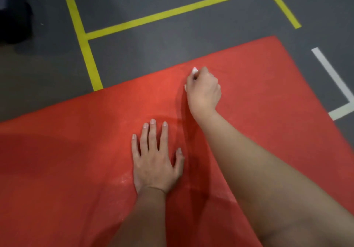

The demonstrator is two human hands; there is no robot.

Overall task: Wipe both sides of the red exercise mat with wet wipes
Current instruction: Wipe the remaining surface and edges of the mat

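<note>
The red exercise mat (pixel 76 151) lies flat on the floor and fills the lower part of the head view. My left hand (pixel 155 158) rests palm down on it, fingers spread. Farther out, close to the mat's far edge, my right hand (pixel 204 89) is curled into a fist on a white wet wipe (pixel 194 70). Only a small bit of the wipe shows past the fingers; the remainder is hidden inside the fist. The fist presses down on the mat.
Dark grey floor (pixel 153 51) surrounds the mat. Yellow tape lines (pixel 172 12) run beyond the far edge. A white tape corner (pixel 337 85) lies to the right. A dark object (pixel 13 13) stands at the top left.
</note>
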